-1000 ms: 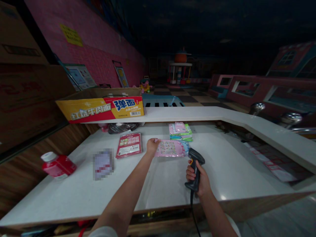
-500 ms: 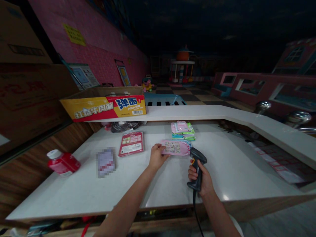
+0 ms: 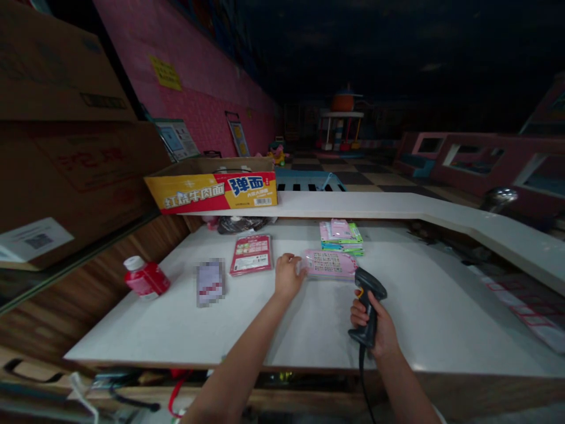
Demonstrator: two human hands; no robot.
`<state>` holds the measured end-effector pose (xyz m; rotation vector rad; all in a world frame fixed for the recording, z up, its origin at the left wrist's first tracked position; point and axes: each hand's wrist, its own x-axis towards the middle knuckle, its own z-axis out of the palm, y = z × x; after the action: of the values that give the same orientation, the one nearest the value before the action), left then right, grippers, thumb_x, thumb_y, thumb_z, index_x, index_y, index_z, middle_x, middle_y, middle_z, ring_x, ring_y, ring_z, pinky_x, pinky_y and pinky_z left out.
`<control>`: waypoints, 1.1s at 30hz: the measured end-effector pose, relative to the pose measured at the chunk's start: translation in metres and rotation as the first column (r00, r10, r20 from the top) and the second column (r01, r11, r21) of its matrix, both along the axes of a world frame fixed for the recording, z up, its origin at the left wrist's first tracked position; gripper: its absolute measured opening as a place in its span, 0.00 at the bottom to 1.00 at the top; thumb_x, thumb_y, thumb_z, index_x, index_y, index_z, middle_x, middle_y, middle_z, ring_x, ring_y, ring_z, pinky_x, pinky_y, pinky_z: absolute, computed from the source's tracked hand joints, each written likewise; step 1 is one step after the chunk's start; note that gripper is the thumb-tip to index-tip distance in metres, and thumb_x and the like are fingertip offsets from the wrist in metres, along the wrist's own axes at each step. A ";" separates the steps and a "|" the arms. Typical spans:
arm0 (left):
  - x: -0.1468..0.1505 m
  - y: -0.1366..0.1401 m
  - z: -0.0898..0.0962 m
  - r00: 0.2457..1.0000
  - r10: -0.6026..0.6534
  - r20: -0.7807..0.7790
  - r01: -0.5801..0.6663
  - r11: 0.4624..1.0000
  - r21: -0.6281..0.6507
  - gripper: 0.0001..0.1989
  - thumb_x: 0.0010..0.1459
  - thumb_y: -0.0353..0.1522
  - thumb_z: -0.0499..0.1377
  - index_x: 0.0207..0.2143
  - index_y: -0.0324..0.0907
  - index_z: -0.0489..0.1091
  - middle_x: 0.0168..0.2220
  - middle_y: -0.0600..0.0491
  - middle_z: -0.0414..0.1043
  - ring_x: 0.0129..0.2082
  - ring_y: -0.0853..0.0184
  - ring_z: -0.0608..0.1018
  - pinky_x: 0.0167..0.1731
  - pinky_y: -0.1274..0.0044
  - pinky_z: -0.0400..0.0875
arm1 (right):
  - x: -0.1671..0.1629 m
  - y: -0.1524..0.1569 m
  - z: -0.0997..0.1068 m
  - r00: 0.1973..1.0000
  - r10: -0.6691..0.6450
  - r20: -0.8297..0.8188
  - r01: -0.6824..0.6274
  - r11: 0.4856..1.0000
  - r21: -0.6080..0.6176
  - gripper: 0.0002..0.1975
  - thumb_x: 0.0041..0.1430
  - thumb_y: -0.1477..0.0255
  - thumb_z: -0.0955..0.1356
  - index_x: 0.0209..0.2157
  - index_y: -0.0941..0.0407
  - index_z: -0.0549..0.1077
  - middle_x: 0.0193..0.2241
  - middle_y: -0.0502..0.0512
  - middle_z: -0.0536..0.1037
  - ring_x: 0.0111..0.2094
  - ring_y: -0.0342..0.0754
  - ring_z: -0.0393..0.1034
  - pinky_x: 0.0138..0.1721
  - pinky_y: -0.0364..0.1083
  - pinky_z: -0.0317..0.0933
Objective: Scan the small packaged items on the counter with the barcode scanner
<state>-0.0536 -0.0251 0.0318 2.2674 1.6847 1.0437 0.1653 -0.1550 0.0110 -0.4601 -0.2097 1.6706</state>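
several right fingers (image 3: 360, 312) grip scanner (image 3: 369, 287)

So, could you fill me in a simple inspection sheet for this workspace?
Surface: white countertop, glossy, with a raised ledge behind.
Job's things: pink pack; black handheld scanner, its head near the pack's right end.
Clutter: stack of packs, red flat pack, pixelated item, red bottle; noodle box on the ledge.
Hands: right hand grips the scanner; left hand at the pack's left end, grip unclear.
Cables: black cable hangs from the scanner's handle.
Surroundings: cardboard boxes at left, pink wall, checkered floor, dim background.
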 end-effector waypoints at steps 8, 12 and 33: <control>-0.103 -0.001 0.037 0.772 0.576 -0.268 -0.598 0.801 -0.002 0.22 0.54 0.41 0.59 0.47 0.36 0.69 0.45 0.35 0.68 0.50 0.44 0.67 0.47 0.60 0.61 | -0.001 -0.003 -0.002 0.998 0.003 -0.056 -0.005 0.999 -0.037 0.12 0.53 0.69 0.74 0.36 0.56 0.70 0.19 0.42 0.62 0.16 0.35 0.56 0.15 0.34 0.56; -0.128 0.001 0.037 0.729 0.582 -0.361 -0.644 0.761 -0.075 0.29 0.49 0.49 0.61 0.46 0.35 0.67 0.45 0.34 0.69 0.49 0.44 0.69 0.44 0.64 0.63 | -0.001 -0.003 -0.003 0.999 0.010 -0.034 -0.011 1.000 -0.019 0.11 0.52 0.70 0.74 0.34 0.55 0.69 0.19 0.42 0.63 0.16 0.36 0.56 0.15 0.35 0.56; -0.134 -0.001 0.040 0.476 0.536 0.697 -0.025 0.801 -0.599 0.13 0.42 0.26 0.68 0.26 0.41 0.65 0.25 0.51 0.73 0.27 0.63 0.78 0.26 0.73 0.73 | -0.004 -0.002 -0.001 0.999 -0.013 0.046 0.014 1.000 -0.012 0.15 0.50 0.66 0.75 0.36 0.56 0.70 0.18 0.42 0.64 0.16 0.36 0.57 0.16 0.35 0.55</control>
<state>-0.1875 -0.0258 0.0714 0.8214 1.5873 1.2501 0.1610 -0.1571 0.0096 -0.5084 -0.2294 1.6503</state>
